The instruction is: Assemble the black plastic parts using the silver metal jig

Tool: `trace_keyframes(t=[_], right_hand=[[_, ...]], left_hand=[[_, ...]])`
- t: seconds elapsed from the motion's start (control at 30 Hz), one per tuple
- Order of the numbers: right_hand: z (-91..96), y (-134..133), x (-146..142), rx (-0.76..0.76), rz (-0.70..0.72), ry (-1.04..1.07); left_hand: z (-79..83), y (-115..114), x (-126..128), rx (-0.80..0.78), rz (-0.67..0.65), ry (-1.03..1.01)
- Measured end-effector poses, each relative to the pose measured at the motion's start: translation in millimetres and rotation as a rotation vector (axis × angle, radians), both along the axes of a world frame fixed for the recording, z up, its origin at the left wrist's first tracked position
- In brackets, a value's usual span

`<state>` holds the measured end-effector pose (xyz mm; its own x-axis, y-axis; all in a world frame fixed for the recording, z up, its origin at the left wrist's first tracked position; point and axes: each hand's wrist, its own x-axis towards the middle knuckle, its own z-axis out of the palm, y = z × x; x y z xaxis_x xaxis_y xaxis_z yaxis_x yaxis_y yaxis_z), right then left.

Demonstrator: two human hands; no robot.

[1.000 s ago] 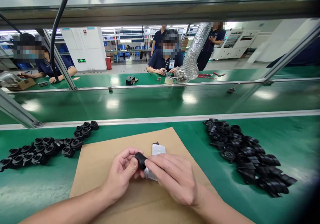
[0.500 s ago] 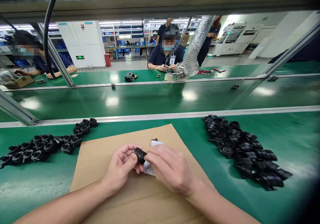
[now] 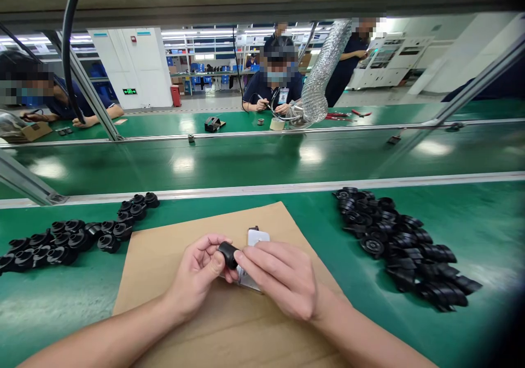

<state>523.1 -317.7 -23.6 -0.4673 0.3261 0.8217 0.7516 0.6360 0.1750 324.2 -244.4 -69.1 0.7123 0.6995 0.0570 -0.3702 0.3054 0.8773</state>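
Note:
Over the brown cardboard sheet point(image 3: 172, 280), my left hand point(image 3: 200, 269) pinches a short black cylindrical part point(image 3: 228, 254) between thumb and fingers. Against that part's right end press the closed fingertips of my right hand point(image 3: 283, 275); whether they also hold something small is hidden. Below and behind the hands lies a flat pale grey-white piece point(image 3: 258, 238), partly covered by my right hand. A small dark bit shows at its far edge.
Black round plastic parts point(image 3: 77, 239) sit in rows on the green table at left. More black ribbed parts point(image 3: 402, 242) are heaped at right. A metal rail point(image 3: 262, 188) crosses behind the cardboard. Beyond it, co-workers sit at another green bench near a foil duct point(image 3: 322, 83).
My right hand has shifted slightly right, its fingertips still at the end of the black cylindrical part. More of the pale piece shows. Across the bench, a co-worker's hands have moved apart.

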Motion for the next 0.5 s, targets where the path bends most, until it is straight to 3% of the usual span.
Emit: trace_keyframes(t=[0.13, 0.23, 0.33, 0.5], right_hand=[[-0.3, 1, 0, -0.006, 0.027, -0.031], [-7.3, 5, -3, -0.051, 0.016, 0.16], [-17.9, 6, -5, -0.069, -0.085, 0.332], [-20.2, 1, -2, -0.132, -0.041, 0.286]], left_hand=[[0.6, 0, 0, -0.03, 0.005, 0.001], [1.7, 1, 0, -0.031, 0.004, 0.009], [2.5, 3, 0, -0.025, -0.005, 0.009], [0.2, 5, -1, 0.027, -0.023, 0.014]])
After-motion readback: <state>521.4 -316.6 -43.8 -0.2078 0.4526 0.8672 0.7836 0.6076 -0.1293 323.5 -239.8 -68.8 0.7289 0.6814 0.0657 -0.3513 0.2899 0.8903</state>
